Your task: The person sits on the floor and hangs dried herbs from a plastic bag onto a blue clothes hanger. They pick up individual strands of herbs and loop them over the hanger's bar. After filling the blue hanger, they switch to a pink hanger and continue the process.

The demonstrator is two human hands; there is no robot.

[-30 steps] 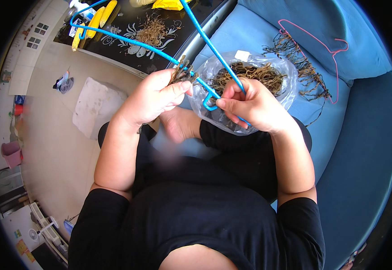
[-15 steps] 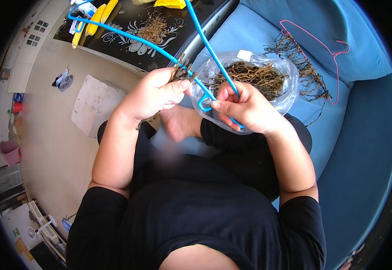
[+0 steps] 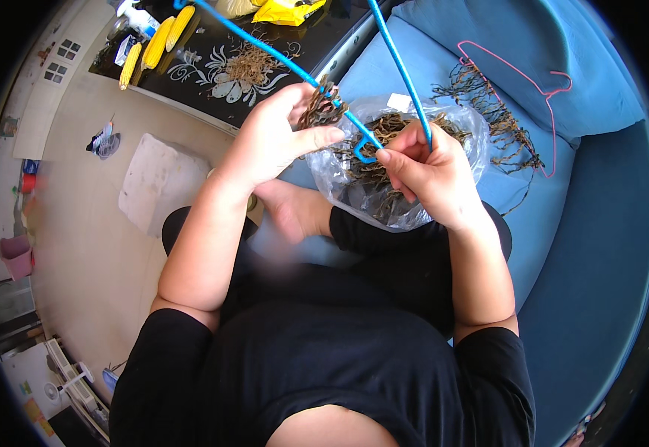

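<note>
Over the plastic bag (image 3: 329, 176), the right hand (image 3: 438, 173) pinches the blue hanger (image 3: 397, 59); the left hand (image 3: 268, 143) has spread, leaving strands (image 3: 323, 110) draped.

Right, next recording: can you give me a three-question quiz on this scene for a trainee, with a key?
1. The left hand is at a clump of dried strands. What does the right hand hold?
a) a spray bottle
b) a blue hanger
c) a yellow packet

2. True or false: the pink hanger on the blue sofa is bare.

3. How many corn cobs lie on the black table?

Key:
1. b
2. False; dark strands lie along one side of it.
3. Three
</note>
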